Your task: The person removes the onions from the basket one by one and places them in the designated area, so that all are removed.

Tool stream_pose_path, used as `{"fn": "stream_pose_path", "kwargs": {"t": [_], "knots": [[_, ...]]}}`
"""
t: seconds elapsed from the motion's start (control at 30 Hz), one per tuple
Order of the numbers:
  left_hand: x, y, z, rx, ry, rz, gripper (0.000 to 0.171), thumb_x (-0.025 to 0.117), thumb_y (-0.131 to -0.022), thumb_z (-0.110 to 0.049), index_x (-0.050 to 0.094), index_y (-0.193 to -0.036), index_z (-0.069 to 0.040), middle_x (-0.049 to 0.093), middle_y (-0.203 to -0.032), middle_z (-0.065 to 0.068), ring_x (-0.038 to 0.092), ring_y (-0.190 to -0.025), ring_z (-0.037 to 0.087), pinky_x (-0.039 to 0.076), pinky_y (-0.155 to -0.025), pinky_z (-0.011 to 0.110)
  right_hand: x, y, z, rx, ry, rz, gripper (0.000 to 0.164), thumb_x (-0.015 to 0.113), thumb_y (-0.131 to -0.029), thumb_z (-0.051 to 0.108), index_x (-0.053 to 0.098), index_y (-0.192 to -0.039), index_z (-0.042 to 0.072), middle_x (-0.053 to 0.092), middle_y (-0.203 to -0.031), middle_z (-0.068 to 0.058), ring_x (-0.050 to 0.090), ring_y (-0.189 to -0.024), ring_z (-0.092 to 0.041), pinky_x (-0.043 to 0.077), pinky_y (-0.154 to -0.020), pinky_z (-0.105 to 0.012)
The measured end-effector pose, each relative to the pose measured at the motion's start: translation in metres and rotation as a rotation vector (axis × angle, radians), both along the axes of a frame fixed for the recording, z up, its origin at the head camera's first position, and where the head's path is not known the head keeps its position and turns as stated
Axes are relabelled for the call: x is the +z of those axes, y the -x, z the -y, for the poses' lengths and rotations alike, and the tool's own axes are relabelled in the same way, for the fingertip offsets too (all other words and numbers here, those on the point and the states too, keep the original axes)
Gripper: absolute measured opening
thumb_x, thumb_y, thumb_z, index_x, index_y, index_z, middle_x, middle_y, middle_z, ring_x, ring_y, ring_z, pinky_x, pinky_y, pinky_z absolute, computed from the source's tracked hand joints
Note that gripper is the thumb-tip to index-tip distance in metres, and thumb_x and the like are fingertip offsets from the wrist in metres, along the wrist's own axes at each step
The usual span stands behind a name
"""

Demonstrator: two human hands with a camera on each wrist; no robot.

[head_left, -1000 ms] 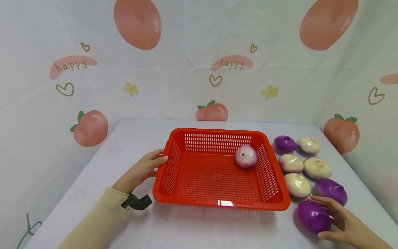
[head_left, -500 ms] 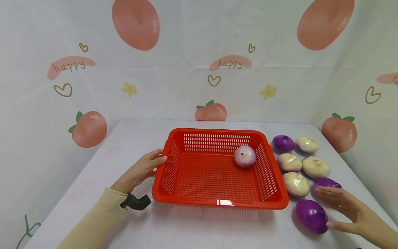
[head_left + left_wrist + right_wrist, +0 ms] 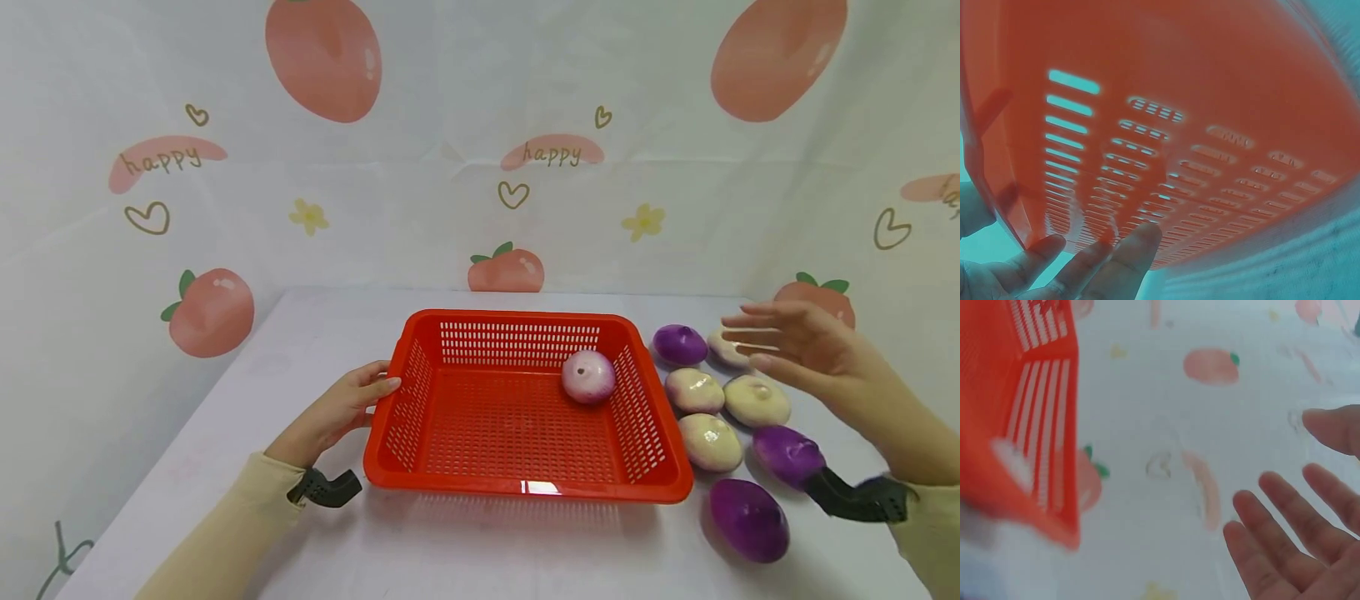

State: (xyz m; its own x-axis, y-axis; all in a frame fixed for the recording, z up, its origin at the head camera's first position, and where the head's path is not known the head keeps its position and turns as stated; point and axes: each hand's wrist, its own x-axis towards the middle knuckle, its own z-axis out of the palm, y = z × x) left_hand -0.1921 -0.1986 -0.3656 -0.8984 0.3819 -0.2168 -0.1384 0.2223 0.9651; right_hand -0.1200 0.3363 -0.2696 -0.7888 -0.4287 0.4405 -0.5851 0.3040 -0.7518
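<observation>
My left hand grips the left end of a red plastic basket, thumb over the rim. In the left wrist view, its fingers lie against the basket's slotted outer wall. One pinkish-white onion sits inside the basket at the right. Over the back right of the table, my right hand hovers with spread fingers and nothing in it, partly hiding a white onion. Below and around it lie white onions and purple onions. The nearest purple onion rests at the front right.
A white cloth covers the table. Behind it hangs a pale curtain printed with peaches and hearts, which also closes in both sides. The onions stand close along the basket's right side. Black wrist mounts stick out from both wrists.
My right hand let go of the front purple onion, drew back from it, then rose and moved toward the back over the other onions. The left hand kept its grip on the basket.
</observation>
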Motion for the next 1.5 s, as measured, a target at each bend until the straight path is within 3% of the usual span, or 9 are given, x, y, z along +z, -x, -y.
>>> {"fn": "stream_pose_path", "kwargs": {"t": [0.07,0.13,0.23,0.4,0.6,0.8,0.97,1.33,1.5], "knots": [[0.0,-0.001,0.001,-0.001,0.001,0.0,0.057,0.055,-0.099,-0.031,0.036,-0.142,0.0,0.059,-0.121,0.014,0.063,-0.098,0.019,0.057,-0.083,0.043,0.012,0.017,0.016,0.098,0.061,0.019,0.056,0.047,-0.088,-0.022,0.037,-0.141,-0.006,0.059,-0.133,-0.002,0.059,-0.119,-0.007,0.049,-0.091,-0.014],[0.0,-0.001,0.001,-0.002,0.001,-0.001,0.057,0.055,-0.099,-0.031,0.036,-0.142,0.0,0.059,-0.122,0.015,0.063,-0.098,0.019,0.057,-0.083,0.043,0.019,0.033,0.032,0.143,0.063,0.046,0.056,0.048,-0.09,-0.018,0.037,-0.143,-0.001,0.058,-0.134,0.0,0.057,-0.121,-0.007,0.048,-0.092,-0.014],[-0.001,-0.001,0.001,-0.002,0.0,-0.003,0.057,0.055,-0.099,-0.031,0.035,-0.143,0.0,0.058,-0.123,0.016,0.064,-0.098,0.019,0.057,-0.083,0.043,0.022,0.058,0.055,0.124,0.02,0.104,0.052,0.052,-0.094,-0.008,0.04,-0.142,0.006,0.057,-0.134,0.004,0.056,-0.121,-0.006,0.049,-0.092,-0.016],[-0.001,-0.001,0.001,-0.005,-0.004,-0.003,0.057,0.055,-0.099,-0.03,0.034,-0.144,-0.001,0.059,-0.122,0.015,0.064,-0.098,0.019,0.057,-0.084,0.042,0.006,0.101,0.085,0.071,-0.1,0.219,0.048,0.06,-0.095,0.008,0.044,-0.14,0.011,0.056,-0.136,-0.004,0.057,-0.122,-0.015,0.051,-0.095,-0.026],[-0.001,0.0,0.001,-0.017,-0.013,-0.004,0.056,0.054,-0.099,-0.029,0.035,-0.143,0.0,0.06,-0.119,0.011,0.064,-0.097,0.018,0.057,-0.083,0.042,-0.02,0.132,0.104,0.166,-0.232,0.361,0.059,0.069,-0.088,0.009,0.041,-0.14,0.003,0.048,-0.142,-0.022,0.047,-0.131,-0.04,0.042,-0.105,-0.05],[-0.001,0.002,0.002,-0.018,-0.003,-0.009,0.055,0.054,-0.099,-0.029,0.035,-0.142,0.0,0.06,-0.119,0.012,0.064,-0.097,0.018,0.057,-0.083,0.042,-0.035,0.145,0.112,0.221,-0.39,0.462,0.066,0.075,-0.084,0.012,0.041,-0.14,0.001,0.045,-0.143,-0.025,0.037,-0.136,-0.045,0.037,-0.107,-0.057],[-0.001,0.002,0.002,-0.015,0.005,-0.007,0.057,0.054,-0.099,-0.03,0.035,-0.143,-0.001,0.059,-0.121,0.013,0.064,-0.099,0.019,0.057,-0.084,0.042,-0.041,0.15,0.116,0.209,-0.527,0.513,0.07,0.076,-0.082,0.017,0.041,-0.142,0.003,0.046,-0.143,-0.023,0.038,-0.134,-0.045,0.036,-0.107,-0.059],[-0.001,0.002,0.003,-0.02,-0.001,-0.012,0.055,0.054,-0.099,-0.029,0.036,-0.142,0.0,0.06,-0.119,0.011,0.064,-0.098,0.018,0.057,-0.084,0.042,-0.05,0.155,0.124,0.235,-0.701,0.603,0.079,0.078,-0.074,0.012,0.042,-0.144,0.006,0.046,-0.143,-0.02,0.043,-0.13,-0.036,0.047,-0.101,-0.048],[-0.001,0.002,0.002,-0.025,-0.01,-0.005,0.054,0.054,-0.099,-0.028,0.036,-0.141,0.001,0.061,-0.117,0.009,0.064,-0.098,0.018,0.057,-0.084,0.041,-0.055,0.152,0.128,0.189,-0.808,0.655,0.077,0.081,-0.073,0.016,0.047,-0.142,0.017,0.047,-0.142,-0.012,0.043,-0.125,-0.031,0.052,-0.093,-0.04]]}}
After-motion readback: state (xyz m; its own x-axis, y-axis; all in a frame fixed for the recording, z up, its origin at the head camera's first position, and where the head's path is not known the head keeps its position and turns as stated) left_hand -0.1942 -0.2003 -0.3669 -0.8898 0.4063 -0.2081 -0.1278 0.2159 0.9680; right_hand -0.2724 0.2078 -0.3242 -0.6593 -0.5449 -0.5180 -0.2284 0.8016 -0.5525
